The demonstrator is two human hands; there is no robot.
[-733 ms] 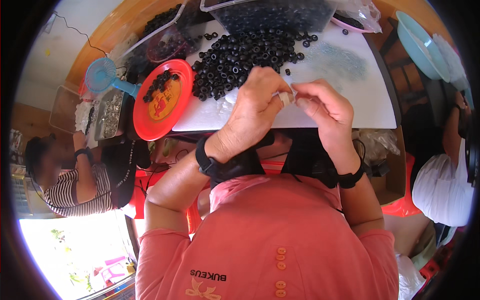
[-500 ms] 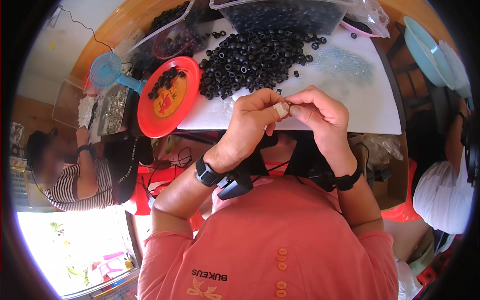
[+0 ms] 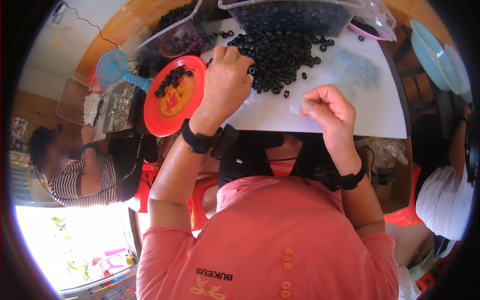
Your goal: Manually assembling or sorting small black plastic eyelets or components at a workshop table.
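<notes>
My left hand (image 3: 226,82) is over the left edge of a heap of small black rings (image 3: 280,55), back of the hand up. Its fingers are curled together and their tips are hidden, so what they hold does not show. Lower right of the heap, my right hand (image 3: 332,107) pinches a tiny shiny piece (image 3: 302,102) between thumb and forefinger, too small to name. Close by my left hand, a red plate (image 3: 152,107) with a yellow centre carries several black rings (image 3: 175,80). Two loose black rings (image 3: 286,94) lie between my hands on the white tabletop (image 3: 280,117).
A scatter of thin, pale, shiny pieces (image 3: 352,67) lies at the right. Behind the heap stands a clear bin (image 3: 295,15) of black pieces. A blue fan (image 3: 112,67) is beside the plate. One person (image 3: 82,175) sits left, another (image 3: 445,195) right. A light-blue basin (image 3: 432,57) stands far right.
My hands were together at the table's front edge and have come apart. The left moved up and left to the heap; the right shifted slightly right, still pinching.
</notes>
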